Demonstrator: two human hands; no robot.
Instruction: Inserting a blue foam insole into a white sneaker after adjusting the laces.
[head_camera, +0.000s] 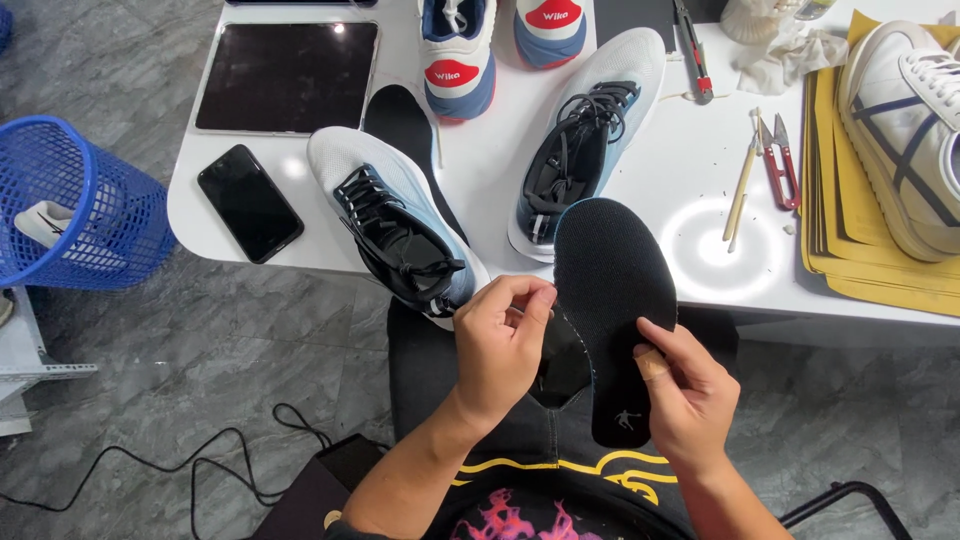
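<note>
**Two hands, one insole: shoe work part done at the bench**

Two white-and-blue running shoes with black laces lie on the white bench (640, 180), one at the near edge (395, 225) and one further back (590, 140), and neither appears to have its insole in. A second black insole (400, 120) lies flat on the bench between them, partly hidden by the near shoe. Judging from this, the insoles are out and nothing has yet gone back in.

Held upright over the person's lap, just in front of the bench edge, is the black insole (612, 290). The right hand (685, 395) is clamped on its lower right edge, thumb across the front, a plaster on that thumb. The left hand (500, 345) has fingertips pinched together at the insole's left edge; whether it grips the edge itself or something small against it cannot be told.

Other shoes ring the work: a red-and-blue pair (505, 45) at the back, a white trainer (905, 130) on a stack of yellow sheets (850, 250) to the right. Smaller items include a dark tablet (285, 75), a phone (250, 203), red-handled snips (780, 160) and a thin stick (742, 190). A blue basket (70, 200) stands on the floor.
</note>
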